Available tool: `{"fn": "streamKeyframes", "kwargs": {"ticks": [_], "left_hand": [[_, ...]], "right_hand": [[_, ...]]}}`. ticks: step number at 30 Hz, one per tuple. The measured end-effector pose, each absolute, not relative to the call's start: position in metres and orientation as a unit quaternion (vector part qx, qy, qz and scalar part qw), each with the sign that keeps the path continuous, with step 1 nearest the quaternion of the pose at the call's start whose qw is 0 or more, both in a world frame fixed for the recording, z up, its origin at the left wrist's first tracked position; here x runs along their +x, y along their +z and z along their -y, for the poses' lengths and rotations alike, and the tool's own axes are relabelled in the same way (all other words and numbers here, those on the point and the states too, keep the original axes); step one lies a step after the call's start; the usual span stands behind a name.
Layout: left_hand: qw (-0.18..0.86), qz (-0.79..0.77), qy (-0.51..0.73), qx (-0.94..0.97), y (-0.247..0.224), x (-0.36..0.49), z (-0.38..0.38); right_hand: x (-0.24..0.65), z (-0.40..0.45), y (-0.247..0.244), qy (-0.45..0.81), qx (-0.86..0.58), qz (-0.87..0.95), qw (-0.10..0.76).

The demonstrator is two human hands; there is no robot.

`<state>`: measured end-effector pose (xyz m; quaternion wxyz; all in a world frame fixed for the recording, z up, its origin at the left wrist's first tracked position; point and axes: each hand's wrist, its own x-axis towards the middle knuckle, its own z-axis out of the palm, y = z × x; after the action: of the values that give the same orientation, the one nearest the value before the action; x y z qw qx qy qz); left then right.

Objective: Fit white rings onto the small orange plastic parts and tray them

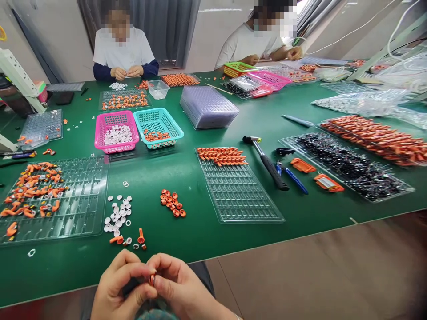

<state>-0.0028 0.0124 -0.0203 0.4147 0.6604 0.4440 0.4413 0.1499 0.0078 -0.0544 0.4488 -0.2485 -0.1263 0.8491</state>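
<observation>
A long green table ran across the room, with grey curtains and pale walls behind it. Two people sat at its far side: a person in a white shirt with dark sleeves, hands together over small white pieces, and another person farther right.

In the head view, both hands were at the near edge of the table, low in the picture. The left hand came up from below with its fingers curled inward, the thumb and index finger pinched nearly closed at a small orange piece. The right hand reached in from the lower right, its fingers bent and its thumb laid against the same piece. The fingertips of the two hands met around it and hid most of its shape.

Just beyond the hands lay orange stemmed parts and a scatter of white discs, with a cluster of orange cups to the right of the discs. A clear tray of orange parts lay to the left; another clear tray, orange parts filling its far end, lay to the right, near a hammer. Farther back, a pink basket stood beside a turquoise basket.
</observation>
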Motion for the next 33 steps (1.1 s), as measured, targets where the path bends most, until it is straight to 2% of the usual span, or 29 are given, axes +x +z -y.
{"fn": "streamKeyframes", "kwargs": {"ticks": [4, 8, 11, 33], "left_hand": [[0.277, -0.435, 0.405, 0.755, -0.017, -0.008, -0.016], [0.156, -0.396, 0.405, 0.809, -0.015, -0.006, -0.017], [0.106, -0.369, 0.405, 0.830, -0.017, -0.004, -0.018], [0.060, -0.326, 0.439, 0.835, -0.003, -0.005, -0.019]], "right_hand": [[0.155, -0.010, -0.053, 0.823, -0.214, 0.173, 0.496], [0.159, -0.009, -0.055, 0.821, -0.220, 0.173, 0.497], [0.160, -0.009, -0.056, 0.819, -0.225, 0.160, 0.503], [0.161, -0.003, -0.058, 0.785, -0.289, 0.204, 0.509]]}}
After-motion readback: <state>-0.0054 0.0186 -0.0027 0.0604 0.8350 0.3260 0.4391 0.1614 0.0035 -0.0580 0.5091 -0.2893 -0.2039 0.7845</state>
